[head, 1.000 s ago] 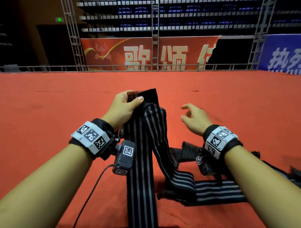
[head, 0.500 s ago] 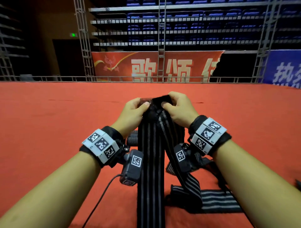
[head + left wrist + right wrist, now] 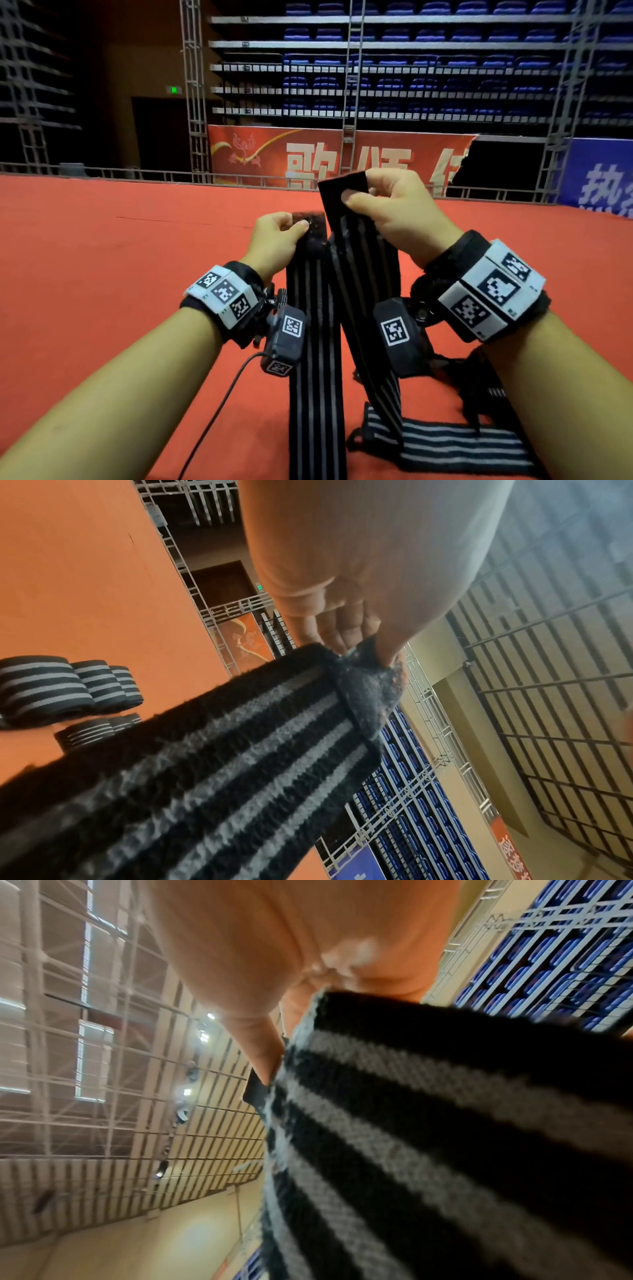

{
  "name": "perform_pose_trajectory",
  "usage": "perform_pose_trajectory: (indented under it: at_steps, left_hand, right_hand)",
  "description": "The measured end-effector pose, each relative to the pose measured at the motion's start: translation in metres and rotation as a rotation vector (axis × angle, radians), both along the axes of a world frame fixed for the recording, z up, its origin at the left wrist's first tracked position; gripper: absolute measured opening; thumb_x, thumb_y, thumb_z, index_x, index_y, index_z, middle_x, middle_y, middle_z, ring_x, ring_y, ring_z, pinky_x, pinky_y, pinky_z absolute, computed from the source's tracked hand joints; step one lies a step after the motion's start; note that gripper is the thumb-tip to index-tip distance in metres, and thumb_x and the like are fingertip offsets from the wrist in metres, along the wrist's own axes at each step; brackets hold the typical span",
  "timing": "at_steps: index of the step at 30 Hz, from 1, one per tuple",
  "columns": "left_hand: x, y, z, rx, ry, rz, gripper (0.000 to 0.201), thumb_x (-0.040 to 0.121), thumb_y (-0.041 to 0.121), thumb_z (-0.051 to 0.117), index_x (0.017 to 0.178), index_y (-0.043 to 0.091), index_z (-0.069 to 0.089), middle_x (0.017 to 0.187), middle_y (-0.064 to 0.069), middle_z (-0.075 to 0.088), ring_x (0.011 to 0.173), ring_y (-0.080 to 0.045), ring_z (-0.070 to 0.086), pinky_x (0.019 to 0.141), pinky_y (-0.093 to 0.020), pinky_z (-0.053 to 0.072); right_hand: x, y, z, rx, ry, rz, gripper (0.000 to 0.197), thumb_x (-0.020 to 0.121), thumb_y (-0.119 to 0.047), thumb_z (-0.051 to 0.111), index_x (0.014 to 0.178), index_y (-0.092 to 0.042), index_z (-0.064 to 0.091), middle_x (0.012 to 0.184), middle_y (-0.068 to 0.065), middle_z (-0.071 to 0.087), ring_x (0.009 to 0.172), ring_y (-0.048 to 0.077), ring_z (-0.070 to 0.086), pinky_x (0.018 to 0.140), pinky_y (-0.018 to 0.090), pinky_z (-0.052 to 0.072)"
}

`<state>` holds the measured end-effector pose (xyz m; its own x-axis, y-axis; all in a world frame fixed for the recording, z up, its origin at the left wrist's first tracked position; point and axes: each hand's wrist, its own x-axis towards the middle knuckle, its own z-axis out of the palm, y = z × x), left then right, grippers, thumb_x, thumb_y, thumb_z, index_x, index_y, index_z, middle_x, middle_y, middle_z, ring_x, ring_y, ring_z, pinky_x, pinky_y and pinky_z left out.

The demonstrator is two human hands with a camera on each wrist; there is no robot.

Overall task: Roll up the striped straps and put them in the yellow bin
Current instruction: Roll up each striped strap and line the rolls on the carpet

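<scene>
My left hand (image 3: 274, 236) pinches the fuzzy end of one striped strap (image 3: 315, 359), which hangs straight down below it. My right hand (image 3: 400, 212), higher and just beside it, pinches the plain black end of a second strap (image 3: 366, 274). Rolled straps (image 3: 44, 688) lie on the red floor (image 3: 120, 274) beyond my left hand.

Striped strap (image 3: 313, 359) is coarse knitted cloth; red floor covering (image 3: 102, 274) looks matt.
</scene>
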<state>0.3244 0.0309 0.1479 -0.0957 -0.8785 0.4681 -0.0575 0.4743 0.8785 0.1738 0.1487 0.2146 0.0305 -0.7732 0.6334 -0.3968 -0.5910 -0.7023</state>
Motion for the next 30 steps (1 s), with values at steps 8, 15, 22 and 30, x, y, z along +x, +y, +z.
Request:
perform_pose_trajectory:
  at_steps: [8,15,22,30]
  left_hand:
    - [0.012,0.019,0.018,-0.086,0.026,-0.034,0.011,0.09,0.009,0.067,0.086,-0.001,0.067,0.072,0.002,0.065,0.059,-0.002,0.059,0.053,-0.018,0.047]
    - [0.022,0.027,0.029,-0.076,0.079,-0.092,0.013,0.093,0.003,0.063,0.08,0.006,0.067,0.07,0.005,0.07,0.062,-0.005,0.063,0.058,-0.021,0.049]
    - [0.016,0.042,0.026,-0.057,0.149,-0.226,0.02,0.092,0.014,0.066,0.103,-0.002,0.069,0.093,-0.014,0.072,0.081,-0.02,0.068,0.07,-0.032,0.054]
    - [-0.001,0.046,0.01,0.033,0.323,-0.285,0.022,0.101,0.013,0.052,0.104,0.003,0.071,0.095,-0.014,0.072,0.086,-0.022,0.066,0.074,-0.031,0.055]
  right_hand:
    - [0.025,0.03,0.015,0.104,-0.016,0.268,0.016,0.09,0.003,0.057,0.101,0.001,0.068,0.092,0.017,0.069,0.078,0.023,0.065,0.07,0.028,0.055]
    - [0.036,0.041,0.029,0.011,0.03,0.215,0.015,0.091,-0.002,0.06,0.102,0.0,0.069,0.098,0.025,0.07,0.081,0.026,0.066,0.077,0.041,0.055]
    - [0.031,-0.016,-0.005,0.089,0.003,-0.076,0.019,0.093,-0.006,0.057,0.08,-0.008,0.071,0.078,0.01,0.07,0.07,0.019,0.063,0.071,0.04,0.052]
    - [0.032,-0.048,-0.031,0.052,-0.091,-0.23,0.029,0.079,-0.032,0.058,0.07,-0.006,0.07,0.074,0.01,0.073,0.077,0.032,0.069,0.077,0.054,0.055]
